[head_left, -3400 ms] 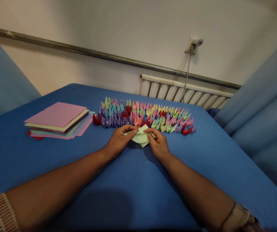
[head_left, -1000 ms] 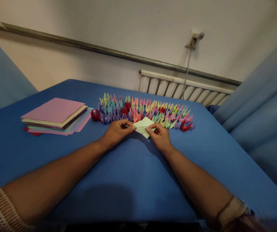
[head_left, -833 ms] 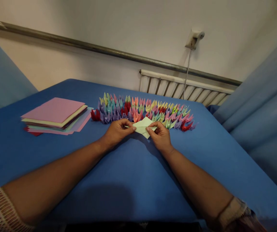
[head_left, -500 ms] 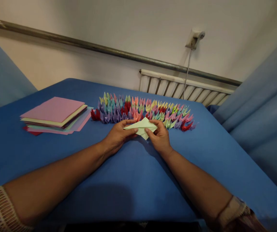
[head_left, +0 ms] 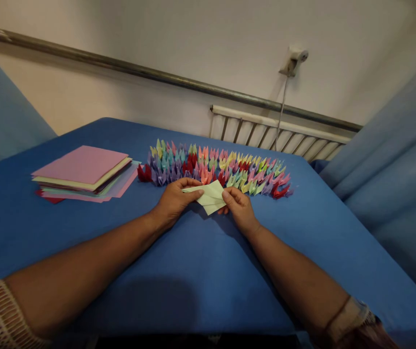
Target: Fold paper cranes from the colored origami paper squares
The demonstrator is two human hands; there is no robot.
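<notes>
A partly folded pale green paper [head_left: 209, 196] is held between both hands, just above the blue table [head_left: 200, 271]. My left hand [head_left: 175, 199] pinches its left edge with thumb and fingertips. My right hand [head_left: 239, 207] grips its right side with fingers curled. Right behind the hands stand several rows of small folded paper cranes [head_left: 217, 169] in many colours.
A stack of coloured square paper sheets [head_left: 84, 174], pink on top, lies at the left of the table. A radiator [head_left: 276, 135] and a wall socket with a cable [head_left: 292, 58] are behind the table. Blue fabric hangs at both sides.
The green paper has been turned and folded flatter between the hands, and its raised point has dropped. Both hands stayed in place in front of the cranes.
</notes>
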